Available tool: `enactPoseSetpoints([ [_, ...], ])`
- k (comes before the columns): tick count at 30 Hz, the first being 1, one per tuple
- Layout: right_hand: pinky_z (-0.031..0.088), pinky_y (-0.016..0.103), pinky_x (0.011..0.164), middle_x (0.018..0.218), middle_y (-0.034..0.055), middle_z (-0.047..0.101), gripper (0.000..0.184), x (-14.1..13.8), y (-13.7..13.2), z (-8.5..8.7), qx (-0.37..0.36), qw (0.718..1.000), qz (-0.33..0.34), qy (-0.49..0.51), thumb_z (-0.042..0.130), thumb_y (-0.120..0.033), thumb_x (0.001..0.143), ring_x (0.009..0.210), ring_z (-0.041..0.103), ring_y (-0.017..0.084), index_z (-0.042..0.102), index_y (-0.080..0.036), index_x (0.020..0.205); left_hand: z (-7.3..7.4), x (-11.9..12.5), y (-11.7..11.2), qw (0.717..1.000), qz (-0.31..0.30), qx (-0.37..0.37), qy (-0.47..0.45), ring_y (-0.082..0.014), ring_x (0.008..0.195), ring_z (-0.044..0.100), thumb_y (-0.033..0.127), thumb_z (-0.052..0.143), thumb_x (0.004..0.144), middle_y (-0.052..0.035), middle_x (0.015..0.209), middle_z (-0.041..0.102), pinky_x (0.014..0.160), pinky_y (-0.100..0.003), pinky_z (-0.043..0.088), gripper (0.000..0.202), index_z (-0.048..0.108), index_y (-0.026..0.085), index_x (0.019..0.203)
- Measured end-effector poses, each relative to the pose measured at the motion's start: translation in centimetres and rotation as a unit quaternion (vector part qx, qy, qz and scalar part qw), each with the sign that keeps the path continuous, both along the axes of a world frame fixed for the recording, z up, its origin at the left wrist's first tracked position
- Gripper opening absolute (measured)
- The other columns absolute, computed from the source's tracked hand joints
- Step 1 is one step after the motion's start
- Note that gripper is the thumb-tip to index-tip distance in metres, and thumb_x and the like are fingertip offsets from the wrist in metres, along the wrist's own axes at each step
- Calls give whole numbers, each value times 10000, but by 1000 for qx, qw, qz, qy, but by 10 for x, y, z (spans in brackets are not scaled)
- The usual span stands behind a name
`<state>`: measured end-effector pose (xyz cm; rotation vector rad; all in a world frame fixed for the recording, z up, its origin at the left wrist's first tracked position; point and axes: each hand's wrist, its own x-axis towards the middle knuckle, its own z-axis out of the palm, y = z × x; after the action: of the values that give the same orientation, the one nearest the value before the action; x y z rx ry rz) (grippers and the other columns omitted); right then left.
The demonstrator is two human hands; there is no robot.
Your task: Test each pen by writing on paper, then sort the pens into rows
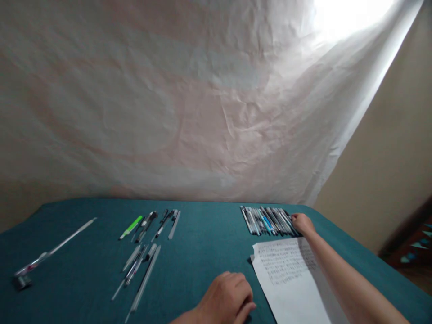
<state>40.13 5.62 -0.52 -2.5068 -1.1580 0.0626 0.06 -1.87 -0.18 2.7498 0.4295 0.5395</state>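
My right hand reaches far across the table to the right end of a tight row of pens. Its fingers are curled at the outermost pens of the row; whether they grip one is hidden. My left hand rests near the table's front edge, fingers curled loosely on the teal cloth, holding nothing I can see. A white sheet of paper with handwritten lines lies under my right forearm, just right of my left hand.
Loose pens and pen parts lie scattered left of centre, among them a green pen. A long clear tube lies at the far left. The teal table backs onto a white sheet hung as a backdrop.
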Motion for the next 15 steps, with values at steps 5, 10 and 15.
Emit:
enactPoseSetpoints([
  [5,400,274,762,1010,156,625,339,-28,-1,15,60,996,66,-22,420,-251,773,943,566,242,622,-111,1006,9,-4,-5,1000,12,-1,-3,-121,735,492,279,426,813,-11,815,546,650,-230,349,96,464,191,818],
  [10,421,225,753,995,68,633,317,-114,-9,20,105,970,220,10,437,-316,773,874,581,171,604,-177,1003,24,-10,-11,997,66,21,33,-148,783,518,238,386,832,-32,848,555,693,-257,390,120,494,191,857],
  [15,461,272,669,903,70,621,283,-221,-52,22,132,882,432,136,441,-325,780,767,581,168,587,-162,959,49,-26,3,963,214,32,162,-215,770,579,219,468,762,-116,936,568,654,-326,465,168,551,142,887],
])
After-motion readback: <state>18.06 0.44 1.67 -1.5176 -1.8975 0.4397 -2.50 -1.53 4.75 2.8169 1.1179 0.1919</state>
